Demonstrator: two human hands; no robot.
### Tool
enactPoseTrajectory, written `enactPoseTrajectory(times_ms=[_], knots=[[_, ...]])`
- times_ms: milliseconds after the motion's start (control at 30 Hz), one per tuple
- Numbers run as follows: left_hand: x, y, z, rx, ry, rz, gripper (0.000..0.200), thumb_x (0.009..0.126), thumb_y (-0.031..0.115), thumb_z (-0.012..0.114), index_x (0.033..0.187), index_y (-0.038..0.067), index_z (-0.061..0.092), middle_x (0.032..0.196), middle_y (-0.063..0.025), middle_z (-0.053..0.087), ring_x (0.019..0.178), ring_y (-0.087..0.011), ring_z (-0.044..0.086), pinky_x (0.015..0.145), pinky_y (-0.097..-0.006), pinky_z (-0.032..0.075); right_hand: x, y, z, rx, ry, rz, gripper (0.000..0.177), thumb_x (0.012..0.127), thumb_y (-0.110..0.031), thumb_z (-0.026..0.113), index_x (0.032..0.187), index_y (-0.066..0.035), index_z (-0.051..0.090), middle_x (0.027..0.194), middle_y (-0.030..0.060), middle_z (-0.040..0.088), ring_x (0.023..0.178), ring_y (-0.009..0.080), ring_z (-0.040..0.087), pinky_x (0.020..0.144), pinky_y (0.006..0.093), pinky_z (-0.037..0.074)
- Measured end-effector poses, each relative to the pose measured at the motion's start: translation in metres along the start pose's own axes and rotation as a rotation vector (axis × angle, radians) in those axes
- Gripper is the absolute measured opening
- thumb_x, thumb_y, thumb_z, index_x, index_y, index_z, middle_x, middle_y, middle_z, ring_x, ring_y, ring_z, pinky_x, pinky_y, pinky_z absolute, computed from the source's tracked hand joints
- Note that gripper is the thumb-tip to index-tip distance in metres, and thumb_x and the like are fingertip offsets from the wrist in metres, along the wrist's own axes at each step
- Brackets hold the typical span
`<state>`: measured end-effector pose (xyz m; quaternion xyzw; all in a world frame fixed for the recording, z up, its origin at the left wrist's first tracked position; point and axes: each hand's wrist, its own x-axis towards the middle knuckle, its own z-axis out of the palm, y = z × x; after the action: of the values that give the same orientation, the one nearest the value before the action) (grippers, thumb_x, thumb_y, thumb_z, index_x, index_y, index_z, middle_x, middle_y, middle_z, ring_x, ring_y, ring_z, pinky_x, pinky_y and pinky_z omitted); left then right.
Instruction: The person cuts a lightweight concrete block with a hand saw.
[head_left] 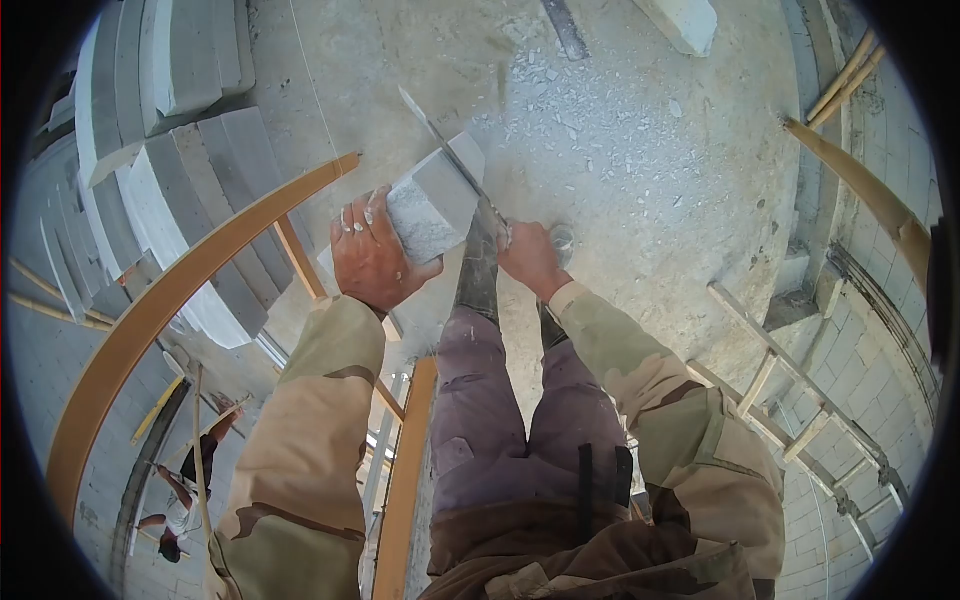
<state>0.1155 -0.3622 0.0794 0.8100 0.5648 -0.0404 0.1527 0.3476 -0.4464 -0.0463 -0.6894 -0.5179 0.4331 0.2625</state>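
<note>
A pale grey block (437, 200) with a rough near face lies at the centre, tilted. My left hand (378, 252) is pressed against its left and near side, fingers bent over the edge and thumb out. My right hand (530, 254) is closed round the near end of a long thin blade (445, 150), its handle hidden in the fist. The blade lies slantwise across the top of the block, and its tip reaches past the far side. Whitish dust marks the left fingers.
Stacked grey blocks (190, 200) fill the left. An orange-brown frame (190, 270) curves past my left arm. Pale chips (600, 130) litter the floor beyond. A wooden ladder (800, 400) stands right, bamboo poles (850, 80) upper right. Another person (180, 500) is at lower left.
</note>
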Motion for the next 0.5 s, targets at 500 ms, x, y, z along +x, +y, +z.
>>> enactPoseTrajectory(times_ms=[500], knots=[[0.002, 0.002, -0.003, 0.003, -0.009, -0.015, 0.112, 0.054, 0.044, 0.096, 0.144, 0.0, 0.044, 0.13, -0.0204, 0.056, 0.121, -0.0398, 0.056, 0.105, -0.0576, 0.042, 0.013, -0.011, -0.007, -0.331, -0.31, 0.317, 0.021, 0.097, -0.018, 0.067, 0.09, 0.002, 0.067, 0.086, 0.0267, 0.07, 0.077, 0.0481, 0.069, 0.073, 0.0541, 0.054]])
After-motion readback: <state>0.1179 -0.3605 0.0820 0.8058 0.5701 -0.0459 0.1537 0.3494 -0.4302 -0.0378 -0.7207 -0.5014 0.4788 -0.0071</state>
